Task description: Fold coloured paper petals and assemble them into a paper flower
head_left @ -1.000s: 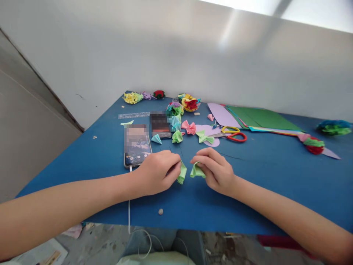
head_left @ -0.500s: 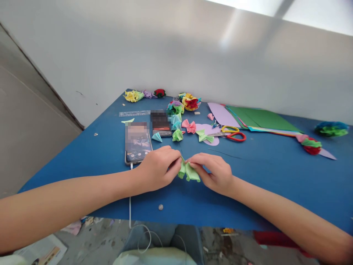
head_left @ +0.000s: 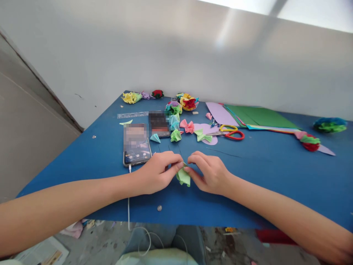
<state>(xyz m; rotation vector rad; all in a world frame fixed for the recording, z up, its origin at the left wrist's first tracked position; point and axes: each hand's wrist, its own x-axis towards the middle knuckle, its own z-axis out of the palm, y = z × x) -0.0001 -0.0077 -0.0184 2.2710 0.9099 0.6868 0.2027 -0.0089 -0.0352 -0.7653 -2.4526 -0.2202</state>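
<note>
Over the front of the blue table (head_left: 237,198), my left hand (head_left: 161,170) pinches a crumpled light-green paper piece (head_left: 183,177) between thumb and fingertips. My right hand (head_left: 211,172) meets the same paper from the other side, its thumb and bent index finger at the upper edge. The paper hangs below the fingertips, with its top partly hidden by them. Just beyond my hands lie a thin dark wire (head_left: 223,151), a green paper bow (head_left: 203,136), a pink paper bow (head_left: 188,126) and a folded blue paper piece (head_left: 155,138).
A phone (head_left: 136,151) with a white cable lies left of my hands, a second dark phone (head_left: 159,125) behind it. Scissors (head_left: 233,133) rest on purple paper. Coloured sheets (head_left: 261,117) are stacked at the back, near paper flowers (head_left: 189,101) and a clear ruler (head_left: 132,115).
The green paper has turned and folded together, its two spread halves now showing as one narrower piece. My right index finger has lifted a little from my thumb.
</note>
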